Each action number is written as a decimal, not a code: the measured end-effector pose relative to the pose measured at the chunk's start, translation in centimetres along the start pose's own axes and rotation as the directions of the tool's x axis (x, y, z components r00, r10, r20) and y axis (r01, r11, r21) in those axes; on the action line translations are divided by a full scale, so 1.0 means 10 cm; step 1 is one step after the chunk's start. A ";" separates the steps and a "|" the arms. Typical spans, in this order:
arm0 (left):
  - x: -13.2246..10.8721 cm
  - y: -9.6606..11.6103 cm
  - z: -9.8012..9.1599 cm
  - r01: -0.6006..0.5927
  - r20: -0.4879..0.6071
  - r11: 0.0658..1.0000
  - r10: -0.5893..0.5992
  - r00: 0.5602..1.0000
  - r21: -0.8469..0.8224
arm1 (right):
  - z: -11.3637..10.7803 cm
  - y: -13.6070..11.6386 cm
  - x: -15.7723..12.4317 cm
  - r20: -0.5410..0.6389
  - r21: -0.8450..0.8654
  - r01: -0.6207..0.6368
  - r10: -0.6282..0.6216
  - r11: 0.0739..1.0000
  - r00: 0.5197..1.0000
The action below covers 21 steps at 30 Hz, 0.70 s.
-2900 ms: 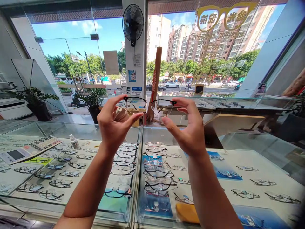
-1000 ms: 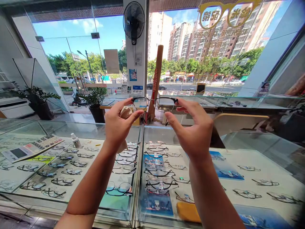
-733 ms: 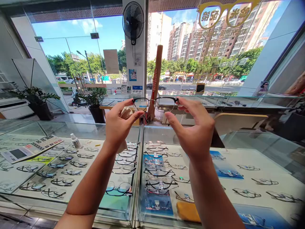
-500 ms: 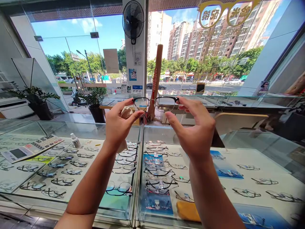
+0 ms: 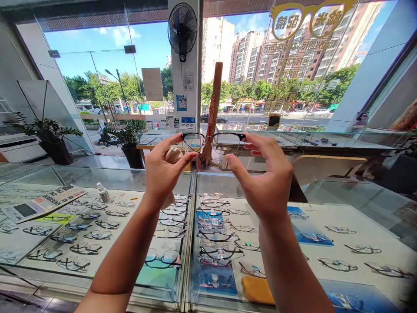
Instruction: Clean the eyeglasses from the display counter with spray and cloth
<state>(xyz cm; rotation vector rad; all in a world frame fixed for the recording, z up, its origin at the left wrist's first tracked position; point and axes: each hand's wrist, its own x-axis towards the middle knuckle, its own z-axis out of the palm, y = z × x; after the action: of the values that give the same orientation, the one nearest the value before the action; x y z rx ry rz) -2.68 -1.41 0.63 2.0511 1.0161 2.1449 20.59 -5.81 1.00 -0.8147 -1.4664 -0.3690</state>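
A pair of eyeglasses (image 5: pixel 228 134) with dark upper rims and clear lenses is held up above the glass counter. My left hand (image 5: pixel 166 167) grips its left end with the forefinger at the corner, the thumb lower down beside the lens. At the opposite corner, the fingers of my right hand (image 5: pixel 269 174) hold the frame, and that thumb is under the right lens. A pale crumpled cloth (image 5: pixel 173 154) is tucked in my left hand, partly hidden behind it. Most of the temples cannot be made out.
Beneath my arms, a glass display case (image 5: pixel 193 243) holds rows of eyeglasses. On its top lie a calculator (image 5: pixel 45 202), a small white bottle (image 5: pixel 103 193) and an orange-yellow pouch (image 5: pixel 257 290). A wooden post (image 5: pixel 216 100) and another counter (image 5: pixel 325 138) stand beyond.
Both hands stay almost still around the eyeglasses. The view has shifted very slightly.
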 end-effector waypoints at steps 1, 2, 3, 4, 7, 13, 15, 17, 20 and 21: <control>0.00 0.00 0.00 -0.003 -0.002 1.000 0.003 1.000 -0.003 | 0.00 0.00 0.00 -0.003 0.004 0.002 -0.002 1.000 1.000; 0.00 0.01 0.00 -0.006 -0.004 1.000 0.006 1.000 -0.004 | 0.00 0.00 0.00 -0.006 0.008 0.005 -0.005 1.000 1.000; 0.00 0.01 0.00 -0.009 -0.006 1.000 0.009 1.000 -0.001 | 0.00 -0.01 0.00 -0.007 0.011 0.009 -0.009 1.000 1.000; 0.00 0.02 0.00 -0.011 -0.007 1.000 0.011 1.000 0.004 | -0.01 -0.01 0.00 -0.006 0.011 0.012 -0.012 1.000 1.000; 0.00 0.03 0.00 -0.015 -0.015 1.000 0.015 1.000 0.021 | -0.01 -0.02 0.01 0.001 -0.006 0.010 -0.010 1.000 1.000; -0.01 0.07 0.00 -0.026 -0.042 0.999 0.028 0.999 0.038 | -0.02 -0.02 0.01 -0.004 -0.002 0.013 -0.013 1.000 1.000; -0.01 0.07 0.00 -0.018 -0.037 0.999 0.019 0.999 0.028 | -0.02 -0.02 0.01 -0.001 -0.012 0.009 -0.009 1.000 1.000; -0.01 0.07 0.00 -0.008 -0.020 1.000 0.008 1.000 0.011 | -0.02 -0.02 0.01 -0.002 -0.024 0.006 -0.006 1.000 1.000; -0.01 0.06 0.01 0.003 0.001 1.000 -0.003 1.000 -0.002 | -0.03 -0.03 0.01 -0.001 -0.031 0.003 -0.003 1.000 1.000; -0.01 0.05 0.02 0.005 0.002 1.000 -0.005 1.000 0.001 | -0.03 -0.03 0.01 -0.001 -0.031 0.002 -0.002 1.000 1.000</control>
<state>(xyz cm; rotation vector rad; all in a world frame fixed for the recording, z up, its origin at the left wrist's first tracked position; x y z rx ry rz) -2.30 -1.81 0.76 2.0483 1.0211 2.1398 20.64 -6.24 1.26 -0.8375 -1.4643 -0.3942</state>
